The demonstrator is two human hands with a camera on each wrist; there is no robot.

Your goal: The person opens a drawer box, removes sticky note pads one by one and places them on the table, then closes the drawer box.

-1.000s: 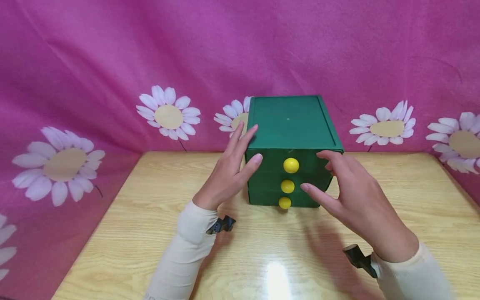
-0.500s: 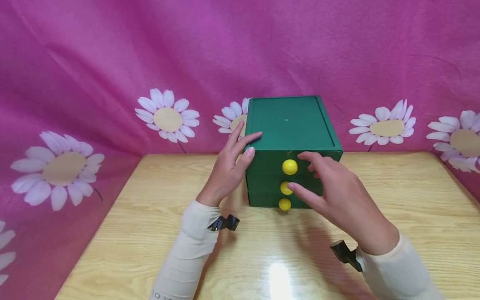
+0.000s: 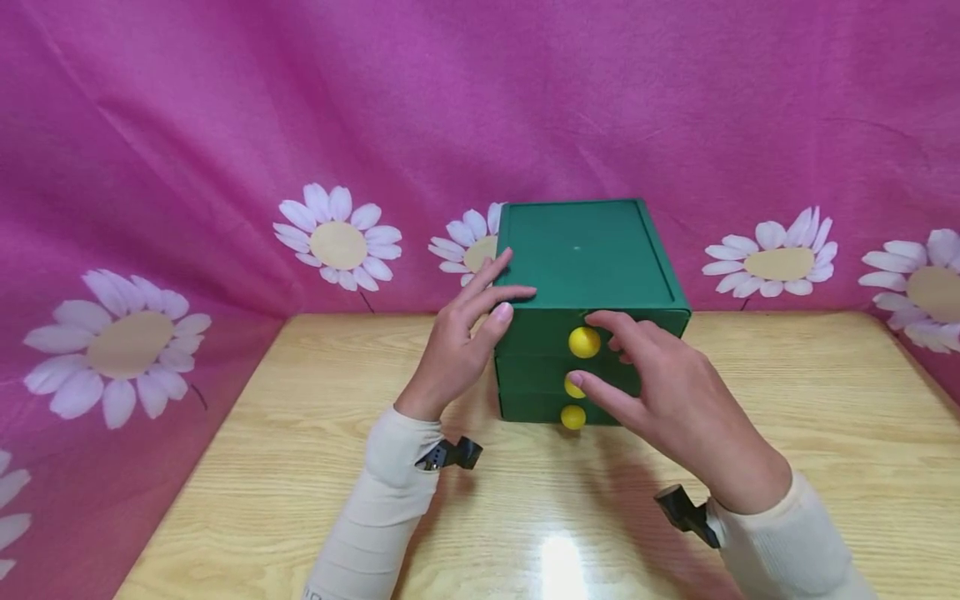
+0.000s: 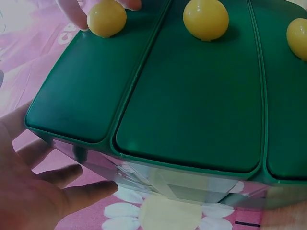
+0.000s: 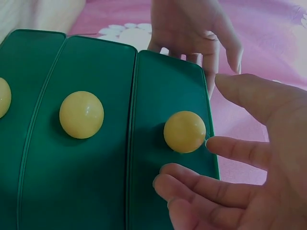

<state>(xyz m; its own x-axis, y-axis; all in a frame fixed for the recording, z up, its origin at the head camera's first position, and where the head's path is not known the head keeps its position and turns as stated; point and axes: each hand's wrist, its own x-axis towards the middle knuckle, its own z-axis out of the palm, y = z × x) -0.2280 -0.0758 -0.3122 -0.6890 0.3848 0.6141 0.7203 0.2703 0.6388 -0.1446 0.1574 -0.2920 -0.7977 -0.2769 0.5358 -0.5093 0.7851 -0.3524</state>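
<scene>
Green three-drawer cabinet point(image 3: 588, 258) stands on the wooden table point(image 3: 262, 467); half-open right hand point(image 3: 678, 387) has neared its top yellow knob point(image 3: 584, 342), now within grasp; spread left hand point(image 3: 456, 340) flanks its left edge, neither holding anything.

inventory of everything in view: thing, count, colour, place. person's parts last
table: 1, pale wood-coloured, across lower head view
drawer unit: 1, green, on the table
knobs: 3, yellow, on the unit's front
cloth: piece count unclear, pink, behind and beside the table
flowers: 6 in head view, white with beige centres, on the cloth
devices: 2, black, one at each wrist
sleeves: 2, cream, one per arm
left hand: 1, bare, at the unit's left side
right hand: 1, bare, near the top knob
</scene>
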